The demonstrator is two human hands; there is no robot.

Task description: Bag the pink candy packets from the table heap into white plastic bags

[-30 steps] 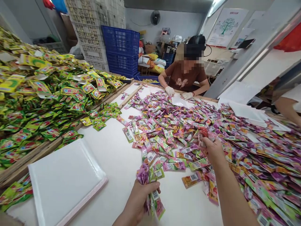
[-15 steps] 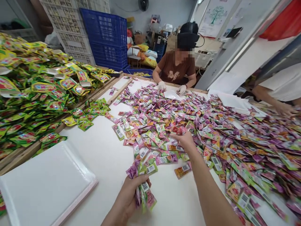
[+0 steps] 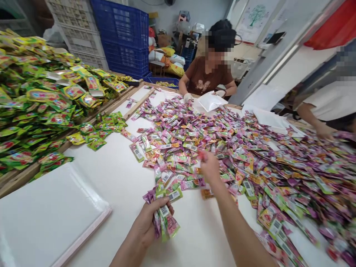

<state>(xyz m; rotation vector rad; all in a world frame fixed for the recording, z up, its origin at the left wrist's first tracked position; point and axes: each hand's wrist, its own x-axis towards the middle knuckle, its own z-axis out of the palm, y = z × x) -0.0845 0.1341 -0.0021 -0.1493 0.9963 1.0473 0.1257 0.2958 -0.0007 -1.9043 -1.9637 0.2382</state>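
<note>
A bunch of small purple, pink and green snack packets is gripped in my left hand, with the thumb pressed across them over the white table. My right hand is over the near part of the loose packet pile, its fingers closed at the tips. A blurred red packet shows at those fingertips. Several packets with barcodes lie flat between the two hands. Just beyond my left hand, a green packet touches the held bunch.
White plastic bags lie stacked at the near left. A wooden rail separates a heap of green and yellow packets. Across the table, a gloved co-worker holds a white bag; another person's arm reaches in at right.
My right hand has moved left across the pile, with the red packet at its fingertips. The left hand keeps its bunch. Across the table, the co-worker has raised the white bag.
</note>
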